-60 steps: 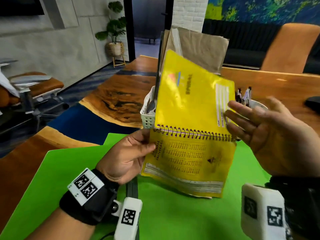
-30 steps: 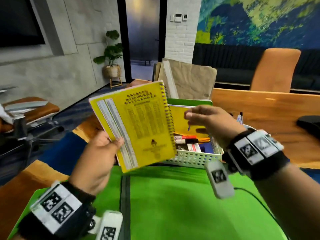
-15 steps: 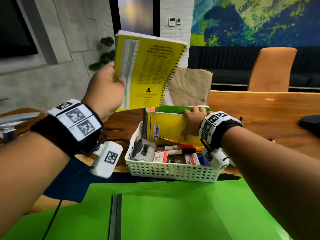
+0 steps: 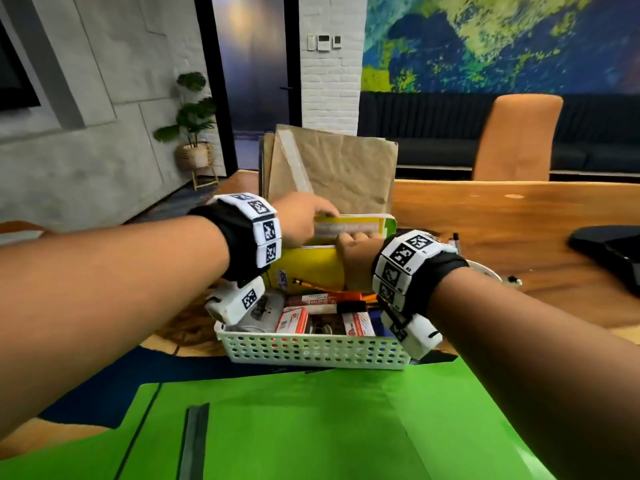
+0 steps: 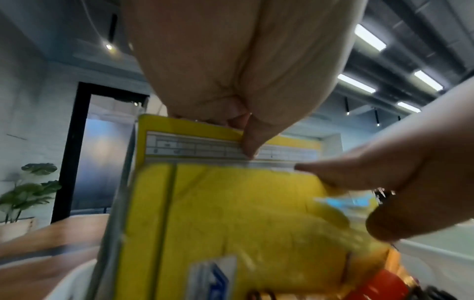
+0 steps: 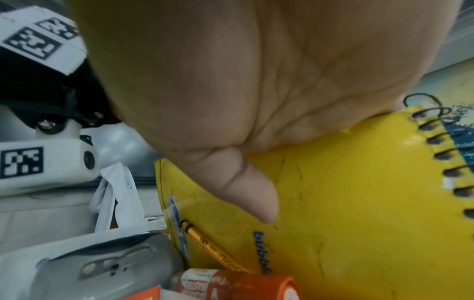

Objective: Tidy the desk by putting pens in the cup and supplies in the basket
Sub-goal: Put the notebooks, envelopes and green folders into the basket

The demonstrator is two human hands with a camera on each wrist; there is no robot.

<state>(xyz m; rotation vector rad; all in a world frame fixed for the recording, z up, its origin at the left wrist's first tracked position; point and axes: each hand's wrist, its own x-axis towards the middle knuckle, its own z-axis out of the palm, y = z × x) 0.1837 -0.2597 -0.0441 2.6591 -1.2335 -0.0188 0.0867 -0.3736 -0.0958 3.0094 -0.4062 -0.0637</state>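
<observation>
A white perforated basket [image 4: 311,351] stands on the desk beyond the green mat. My left hand [image 4: 308,216] pinches the top edge of a yellow notebook with a printed table [image 4: 349,225] [image 5: 195,142], which stands upright in the basket's back part. My right hand [image 4: 353,251] grips a front yellow spiral notebook [image 4: 311,265] [image 6: 333,203], thumb [image 6: 243,182] on its cover, tilting it forward. A pencil [image 6: 212,247], a stapler [image 6: 102,270], an orange-capped glue stick [image 6: 243,284] and small boxes [image 4: 292,320] lie in the basket. The white cup [image 4: 485,271] is mostly hidden behind my right wrist.
Brown paper envelopes [image 4: 332,168] stand tall at the basket's back. A green mat [image 4: 311,427] with a dark strip [image 4: 195,441] covers the near desk. A black object [image 4: 609,247] lies at the right on the wooden table [image 4: 502,216]. An orange chair [image 4: 516,136] stands behind.
My left hand has brought the yellow notebook down from high above the basket into it, behind the front notebook. My right hand has stayed on the front notebook.
</observation>
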